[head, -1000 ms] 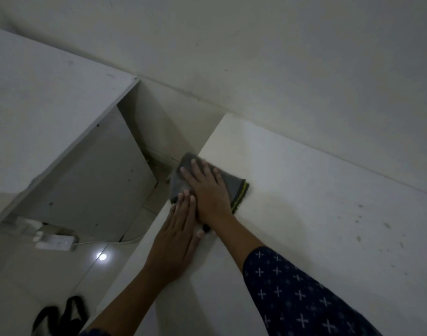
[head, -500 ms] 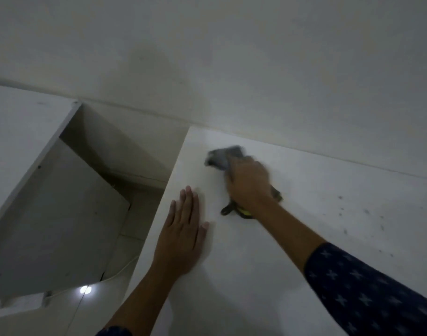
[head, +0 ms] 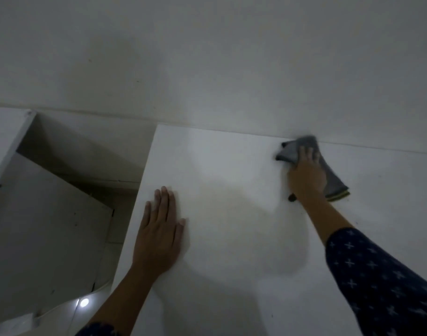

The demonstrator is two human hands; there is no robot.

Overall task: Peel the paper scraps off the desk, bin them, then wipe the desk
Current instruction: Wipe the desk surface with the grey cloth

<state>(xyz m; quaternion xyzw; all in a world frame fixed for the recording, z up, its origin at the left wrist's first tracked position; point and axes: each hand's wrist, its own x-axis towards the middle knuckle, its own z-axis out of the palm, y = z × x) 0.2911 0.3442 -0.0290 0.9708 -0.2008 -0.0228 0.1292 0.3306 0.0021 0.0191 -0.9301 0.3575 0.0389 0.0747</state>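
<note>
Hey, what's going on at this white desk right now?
A person is at the wiping stage. The right hand presses a folded grey cloth with a yellow-green edge onto the white desk top, close to the back edge by the wall. The left hand rests flat, fingers straight, near the desk's left edge. No paper scraps show in view.

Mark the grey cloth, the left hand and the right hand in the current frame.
grey cloth (head: 291, 151): head view, on the fold showing above the hand.
left hand (head: 159, 236): head view, on the back of the hand.
right hand (head: 307, 178): head view, on the back of the hand.
</note>
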